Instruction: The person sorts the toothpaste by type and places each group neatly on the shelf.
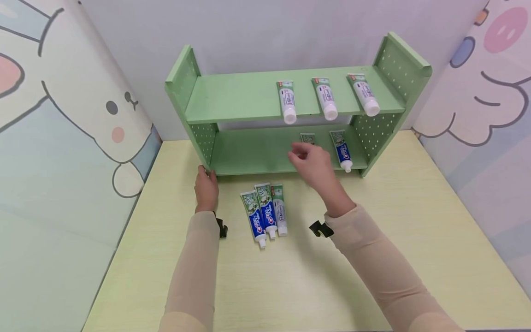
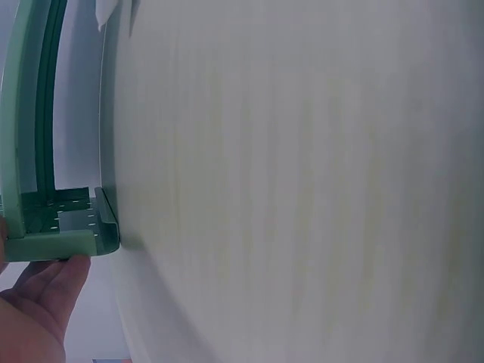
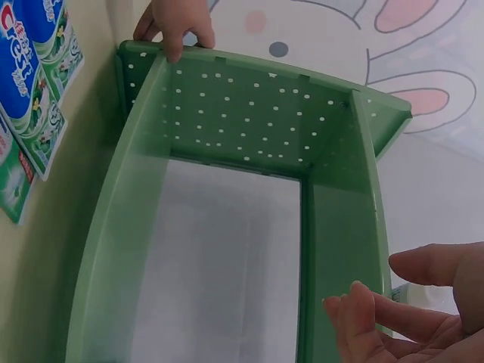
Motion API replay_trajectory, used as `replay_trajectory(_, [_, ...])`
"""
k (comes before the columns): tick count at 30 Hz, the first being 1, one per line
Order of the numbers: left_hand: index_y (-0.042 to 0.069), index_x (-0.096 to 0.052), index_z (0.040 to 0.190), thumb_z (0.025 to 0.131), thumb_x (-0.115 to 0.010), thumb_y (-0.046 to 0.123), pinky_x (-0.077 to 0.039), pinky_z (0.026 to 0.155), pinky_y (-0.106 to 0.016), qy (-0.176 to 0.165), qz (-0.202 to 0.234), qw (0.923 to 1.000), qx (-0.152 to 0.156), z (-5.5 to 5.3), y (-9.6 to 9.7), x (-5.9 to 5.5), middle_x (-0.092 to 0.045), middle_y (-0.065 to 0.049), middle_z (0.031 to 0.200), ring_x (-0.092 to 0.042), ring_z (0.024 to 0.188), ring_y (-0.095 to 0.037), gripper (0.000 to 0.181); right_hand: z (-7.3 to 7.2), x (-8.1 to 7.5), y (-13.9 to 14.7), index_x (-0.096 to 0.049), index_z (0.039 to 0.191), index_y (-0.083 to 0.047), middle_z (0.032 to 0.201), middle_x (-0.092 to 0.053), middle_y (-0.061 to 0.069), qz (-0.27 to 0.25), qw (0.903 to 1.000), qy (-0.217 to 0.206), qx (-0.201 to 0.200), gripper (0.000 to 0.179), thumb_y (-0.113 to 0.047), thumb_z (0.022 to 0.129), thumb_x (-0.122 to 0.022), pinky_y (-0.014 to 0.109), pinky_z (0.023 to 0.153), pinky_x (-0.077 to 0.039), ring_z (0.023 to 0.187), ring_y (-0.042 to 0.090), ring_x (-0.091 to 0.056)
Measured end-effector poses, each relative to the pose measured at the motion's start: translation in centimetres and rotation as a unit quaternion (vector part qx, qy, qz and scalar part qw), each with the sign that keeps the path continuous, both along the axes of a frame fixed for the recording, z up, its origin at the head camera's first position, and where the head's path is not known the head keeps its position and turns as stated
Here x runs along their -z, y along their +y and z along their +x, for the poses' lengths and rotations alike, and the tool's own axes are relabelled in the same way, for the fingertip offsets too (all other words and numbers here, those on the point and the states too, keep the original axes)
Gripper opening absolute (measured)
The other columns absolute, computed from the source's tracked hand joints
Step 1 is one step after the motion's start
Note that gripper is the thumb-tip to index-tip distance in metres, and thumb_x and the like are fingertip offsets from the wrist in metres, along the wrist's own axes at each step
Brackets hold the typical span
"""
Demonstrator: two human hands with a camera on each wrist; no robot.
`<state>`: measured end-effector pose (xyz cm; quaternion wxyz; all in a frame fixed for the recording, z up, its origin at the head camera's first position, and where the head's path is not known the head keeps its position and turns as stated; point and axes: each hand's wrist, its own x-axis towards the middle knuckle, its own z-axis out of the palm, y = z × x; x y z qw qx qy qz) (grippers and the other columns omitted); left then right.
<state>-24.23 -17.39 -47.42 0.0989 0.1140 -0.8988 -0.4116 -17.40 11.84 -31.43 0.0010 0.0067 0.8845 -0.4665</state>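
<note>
My left hand [image 1: 206, 190] grips the lower left front corner of a green two-tier shelf [image 1: 236, 97]. In the left wrist view its fingers [image 2: 64, 291] press the side panel. My right hand [image 1: 313, 167] hovers before the lower board [image 1: 253, 148], its fingers loosely bent. The right wrist view shows a gap between thumb and fingers, with nothing held. Behind this hand lies a toothpaste tube [image 1: 308, 137], mostly hidden. Right of it a blue and green toothpaste tube [image 1: 342, 150] lies cap forward. Three white and green toothpaste tubes [image 1: 287, 101] lie spaced along the upper board's right half.
On the table [image 1: 265, 286], before the shelf, lie two blue and green toothpaste tubes [image 1: 254, 217] and one white and green tube [image 1: 279, 211], close together. Walls with cartoon drawings stand left and right; a plain wall [image 1: 265, 32] rises behind the shelf.
</note>
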Motion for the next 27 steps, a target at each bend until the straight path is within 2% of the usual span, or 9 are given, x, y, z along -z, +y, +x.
replay_trajectory(6, [0.003,-0.034,0.136,0.107,-0.038,0.024,-0.045,0.088,-0.048,0.002,0.001,1.0,-0.001,-0.1,0.0,0.0,-0.053,-0.019,0.121,-0.055,0.11,-0.035,0.036,-0.3,1.3,-0.2,-0.055,0.137,-0.008,0.122,-0.062,0.008,0.013,0.9991,-0.033,-0.023,0.041,-0.023,0.099,-0.059,0.038,0.083,-0.051,0.109,0.025,-0.058])
replay_trajectory(11, [0.003,-0.035,0.135,0.107,-0.04,0.024,-0.045,0.087,-0.048,0.004,0.0,1.0,-0.002,-0.1,0.1,0.0,-0.053,-0.019,0.119,-0.055,0.109,-0.035,0.035,-0.6,2.7,-0.3,-0.055,0.137,-0.004,0.122,-0.062,0.013,0.015,0.9982,-0.042,-0.041,0.042,-0.021,0.099,-0.059,0.04,0.084,-0.05,0.109,0.027,-0.058])
replay_trajectory(15, [0.003,-0.035,0.136,0.107,-0.039,0.024,-0.045,0.087,-0.049,0.005,0.001,1.0,0.0,0.0,0.1,0.1,-0.053,-0.02,0.12,-0.055,0.11,-0.036,0.036,-0.8,3.9,-0.4,-0.054,0.136,-0.001,0.121,-0.062,0.015,0.014,0.9978,-0.047,-0.046,0.042,-0.02,0.099,-0.059,0.041,0.086,-0.05,0.109,0.028,-0.059])
replay_trajectory(22, [0.002,-0.035,0.137,0.107,-0.038,0.025,-0.045,0.087,-0.049,0.009,0.003,1.0,0.004,-0.1,0.0,0.2,-0.054,-0.02,0.122,-0.055,0.11,-0.036,0.037,-1.1,5.5,-0.5,-0.057,0.133,0.0,0.116,-0.064,0.016,0.027,0.9968,-0.056,-0.05,0.04,-0.018,0.098,-0.058,0.04,0.081,-0.051,0.101,0.029,-0.061])
replay_trajectory(27, [0.002,-0.034,0.137,0.107,-0.038,0.025,-0.045,0.088,-0.048,0.008,0.003,1.0,0.003,-0.2,0.0,0.2,-0.053,-0.02,0.123,-0.055,0.111,-0.036,0.038,-1.2,6.3,-0.5,-0.057,0.133,0.001,0.119,-0.063,0.017,0.036,0.996,-0.062,-0.053,0.04,-0.018,0.098,-0.059,0.042,0.083,-0.051,0.105,0.03,-0.06])
